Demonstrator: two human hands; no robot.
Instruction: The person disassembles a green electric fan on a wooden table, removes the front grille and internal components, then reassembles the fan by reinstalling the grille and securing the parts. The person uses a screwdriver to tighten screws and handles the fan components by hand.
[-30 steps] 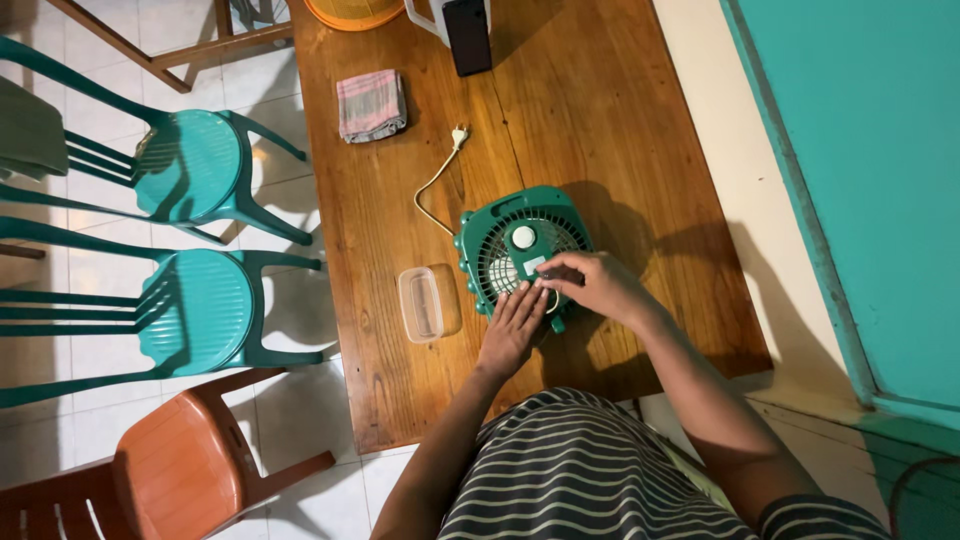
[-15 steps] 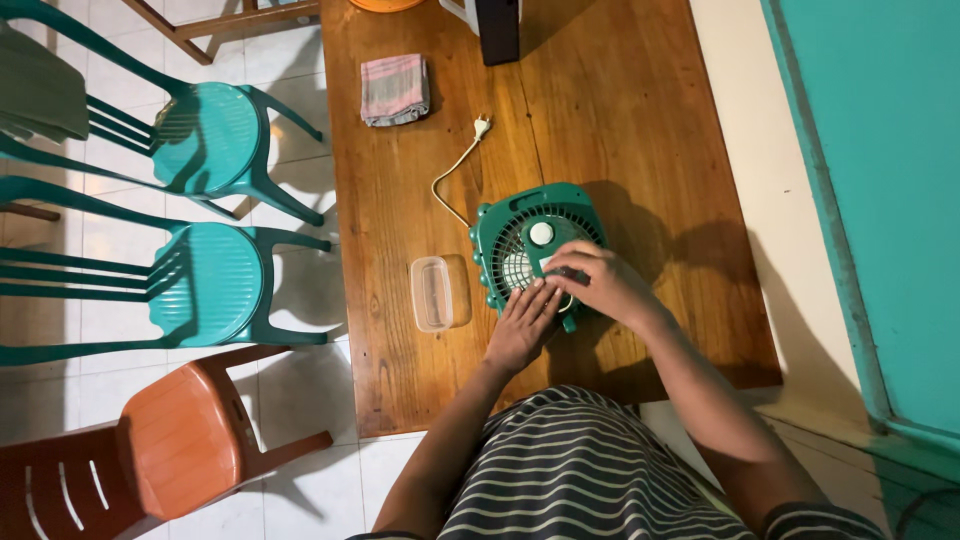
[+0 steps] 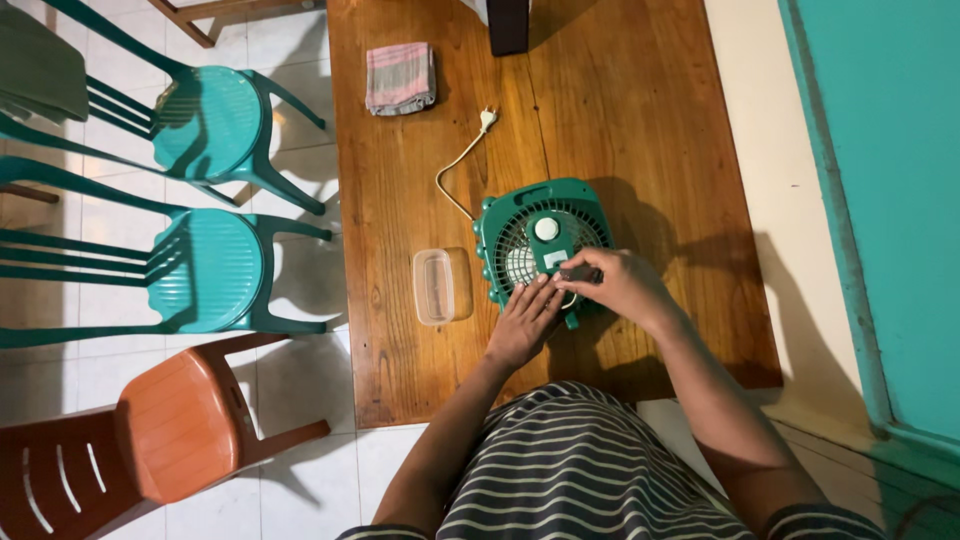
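Fan (image 3: 530, 235): I see it lying flat on the table (image 3: 640, 120), under both hands.
Left hand (image 3: 525, 322): on the fan's near edge.
Right hand (image 3: 618, 285): just right of my left hand, over the grille.
Container (image 3: 441, 285): left of the left hand.
Cord (image 3: 458, 170): beyond the hands.
Cloth (image 3: 400, 78): far beyond, leftward.
Chairs (image 3: 205, 270): well left, off the table.

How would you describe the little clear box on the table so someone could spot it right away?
Start at the wooden table and find the green fan lying flat under the person's left hand and right hand. Just beside the fan, toward the chairs, sits the plastic container. It is the only see-through thing there, a small rounded rectangle, unlike the folded striped cloth farther up.
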